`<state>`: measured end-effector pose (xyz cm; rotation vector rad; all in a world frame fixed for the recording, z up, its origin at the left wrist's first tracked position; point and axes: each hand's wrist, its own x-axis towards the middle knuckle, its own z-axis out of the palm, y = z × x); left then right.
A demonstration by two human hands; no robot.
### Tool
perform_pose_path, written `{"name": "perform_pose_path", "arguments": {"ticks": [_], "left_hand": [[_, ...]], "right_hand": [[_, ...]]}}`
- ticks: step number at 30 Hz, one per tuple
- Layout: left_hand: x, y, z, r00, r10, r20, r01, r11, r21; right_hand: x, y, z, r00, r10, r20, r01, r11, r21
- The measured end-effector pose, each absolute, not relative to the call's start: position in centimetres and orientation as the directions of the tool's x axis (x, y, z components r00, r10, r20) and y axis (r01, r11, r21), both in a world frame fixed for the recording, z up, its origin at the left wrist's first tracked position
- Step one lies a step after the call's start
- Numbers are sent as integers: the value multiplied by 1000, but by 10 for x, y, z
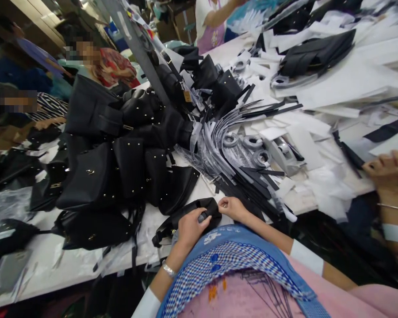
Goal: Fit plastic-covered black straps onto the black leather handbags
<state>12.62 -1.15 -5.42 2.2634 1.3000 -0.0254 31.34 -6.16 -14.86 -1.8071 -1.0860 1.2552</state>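
Note:
A small black bag [185, 212] lies at the table's front edge, right against my blue apron. My left hand [191, 227] is closed on its near side, with the thumb and fingers around a dark strap or fold. At the bag's right end, my right hand [231, 207] has its fingers pinched together, almost touching the black material. Whatever lies between those fingertips is too small to make out. Just behind the right hand are black and grey strips [242, 185], piled in a long bundle.
Many black bags with gold studs [86, 172] are heaped to the left. Tape rolls [252, 141], a grey tape dispenser [280, 154] and white sheets [305, 141] cover the right side. A co-worker's hand [389, 174] is at the right edge. Other people stand across the table.

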Motion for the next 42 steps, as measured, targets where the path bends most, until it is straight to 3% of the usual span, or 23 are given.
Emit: {"name": "perform_pose_path", "arguments": {"ticks": [11,27,32,35,38,42], "left_hand": [[122,-11,-58,530,803,-272,813,-391,431],[109,-14,-67,527,805,-273,783,-335,523],[108,-13,-66,516,808,-286,780,-305,546],[109,-14,-64,491,820,-294,784,-269,559],[110,-17,-63,390,857,-337,814,-150,562],[110,-18,-64,267,856,-443,814,45,579]], "right_hand": [[330,-67,-193,305,871,-384,419,-485,-767],[341,-68,-193,390,829,-401,547,-559,-623],[339,-70,-168,384,856,-347,614,-517,-596],[332,-68,-145,243,951,-192,651,-306,-695],[320,-66,-133,-14,999,-31,488,-20,-873],[308,-65,-137,-97,995,-37,247,-12,-969]]}}
